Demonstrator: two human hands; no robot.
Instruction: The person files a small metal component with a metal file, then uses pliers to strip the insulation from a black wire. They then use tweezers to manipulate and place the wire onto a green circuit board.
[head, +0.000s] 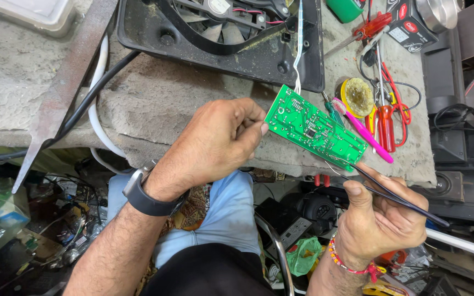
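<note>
Head view, looking down over the front edge of a worn grey workbench (165, 104). Left hand (215, 145) closed on the near-left end of a green circuit board (314, 129), thumb and fingers pinching its edge; dark wristwatch (146, 194) on that wrist. Board held tilted over the bench's front edge, solder side up, white wires (299, 38) running from its far end up toward a black fan housing (220, 38) at the back of the bench. Right hand (379, 216) below the front edge, closed around thin dark tweezers (396, 197), tips touching the board's near-right corner; red thread bracelet (352, 266) on that wrist. Pink toothbrush (363, 131) lying just beside the board's right side, bristles near a round yellow tin of flux (359, 97). Red-handled pliers (386, 126) and red screwdriver (371, 27) toward the right edge, tangled with black and red leads. Long metal file (56, 104) slanting off the left part of the bench, black and white cables (97, 87) crossing beside it. Light blue trousers (220, 214) visible under the hands, cluttered floor to both sides.
</note>
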